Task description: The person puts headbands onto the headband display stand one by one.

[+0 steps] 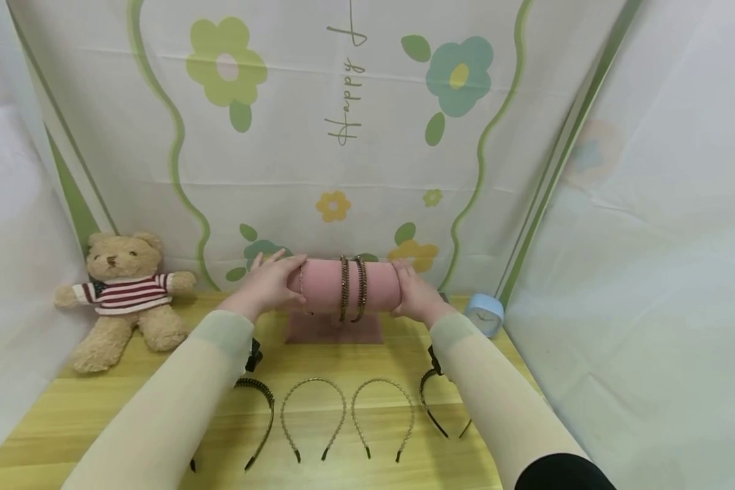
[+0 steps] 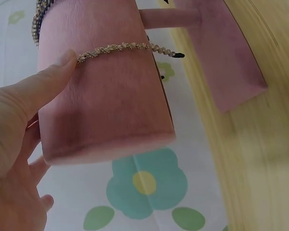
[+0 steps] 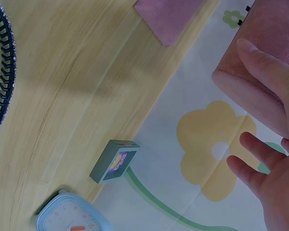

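A pink velvet headband stand [image 1: 376, 284], a padded roll on a flat base [image 1: 333, 329], stands at the back of the table. My left hand [image 1: 274, 282] grips the roll's left end. Its thumb lies over part of a thin beaded headband [image 2: 125, 46] looped round the roll. My right hand [image 1: 416, 296] holds the right end, thumb across the front; in the right wrist view some fingers [image 3: 260, 149] spread free. Two dark beaded headbands [image 1: 345, 289] circle the roll's middle. The far-side fingers of both hands are partly hidden.
Two pale beaded headbands [image 1: 313, 380] [image 1: 382, 380] lie in front, with a dark headband [image 1: 272, 401] at left and another dark headband [image 1: 425, 401] at right. A teddy bear [image 1: 128, 292] sits left. Right are a blue clock [image 1: 485, 314] and small green box [image 3: 114, 161].
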{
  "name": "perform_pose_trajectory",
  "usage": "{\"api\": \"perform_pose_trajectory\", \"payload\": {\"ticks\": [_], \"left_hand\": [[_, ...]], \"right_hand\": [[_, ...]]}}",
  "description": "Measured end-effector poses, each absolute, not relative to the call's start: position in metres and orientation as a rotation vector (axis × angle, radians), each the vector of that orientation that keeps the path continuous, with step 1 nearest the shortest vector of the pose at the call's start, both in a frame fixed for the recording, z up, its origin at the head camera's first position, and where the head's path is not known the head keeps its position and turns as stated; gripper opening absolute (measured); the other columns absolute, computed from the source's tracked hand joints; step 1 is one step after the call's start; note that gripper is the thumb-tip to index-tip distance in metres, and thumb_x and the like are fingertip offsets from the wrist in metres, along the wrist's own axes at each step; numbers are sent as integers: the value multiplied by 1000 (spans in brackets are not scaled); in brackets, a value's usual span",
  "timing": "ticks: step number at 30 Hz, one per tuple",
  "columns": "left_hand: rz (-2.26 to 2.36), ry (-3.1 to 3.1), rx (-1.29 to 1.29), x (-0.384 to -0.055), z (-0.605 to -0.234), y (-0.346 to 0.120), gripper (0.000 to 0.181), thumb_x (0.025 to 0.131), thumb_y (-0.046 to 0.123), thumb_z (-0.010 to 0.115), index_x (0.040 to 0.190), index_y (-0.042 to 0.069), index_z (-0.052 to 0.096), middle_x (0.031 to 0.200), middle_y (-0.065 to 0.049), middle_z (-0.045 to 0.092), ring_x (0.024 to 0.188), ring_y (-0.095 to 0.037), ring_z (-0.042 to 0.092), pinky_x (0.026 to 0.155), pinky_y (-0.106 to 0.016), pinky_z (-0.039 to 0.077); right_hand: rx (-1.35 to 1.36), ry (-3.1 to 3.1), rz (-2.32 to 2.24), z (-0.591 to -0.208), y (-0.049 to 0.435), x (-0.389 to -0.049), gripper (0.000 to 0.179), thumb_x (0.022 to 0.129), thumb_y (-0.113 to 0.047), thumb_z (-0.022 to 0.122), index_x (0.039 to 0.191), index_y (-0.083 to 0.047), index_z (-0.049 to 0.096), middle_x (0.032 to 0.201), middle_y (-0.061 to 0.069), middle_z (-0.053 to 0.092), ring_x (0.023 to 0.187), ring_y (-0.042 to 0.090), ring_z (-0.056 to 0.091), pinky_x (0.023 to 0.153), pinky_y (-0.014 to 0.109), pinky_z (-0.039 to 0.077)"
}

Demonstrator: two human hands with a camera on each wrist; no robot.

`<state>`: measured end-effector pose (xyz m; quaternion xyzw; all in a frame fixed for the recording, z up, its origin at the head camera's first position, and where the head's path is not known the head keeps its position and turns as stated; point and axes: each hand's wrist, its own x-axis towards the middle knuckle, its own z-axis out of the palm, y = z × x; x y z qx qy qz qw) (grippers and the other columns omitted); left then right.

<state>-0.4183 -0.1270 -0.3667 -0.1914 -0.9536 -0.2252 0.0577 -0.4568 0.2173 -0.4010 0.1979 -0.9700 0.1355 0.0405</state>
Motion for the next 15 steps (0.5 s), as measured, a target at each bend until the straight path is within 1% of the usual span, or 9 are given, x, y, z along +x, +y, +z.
{"api": "perform_pose_trajectory", "payload": {"ticks": [6,12,15], "left_hand": [[-672,-2877,-645,-421,-366,-110,96,73,26,89,153,10,38,153,-9,40,147,-36,17,115,-56,-10],[-696,-2876,-668,-424,-369,-96,95,76,28,87,153,9,35,155,-8,37,147,-35,17,117,-51,-8],[-692,-2867,-678,-425,-369,-92,94,76,29,87,153,9,36,155,-7,36,147,-34,18,118,-52,-5]], "right_hand": [[604,-2985,426,-402,217,-458,124,67,-18,93,159,-13,9,163,13,11,135,40,38,102,52,43],[595,-2994,408,-403,218,-458,124,68,-19,92,159,-15,8,163,11,10,135,39,39,102,50,44],[603,-2984,400,-402,218,-457,124,68,-19,93,159,-13,9,163,12,10,135,39,39,102,50,44]]}}
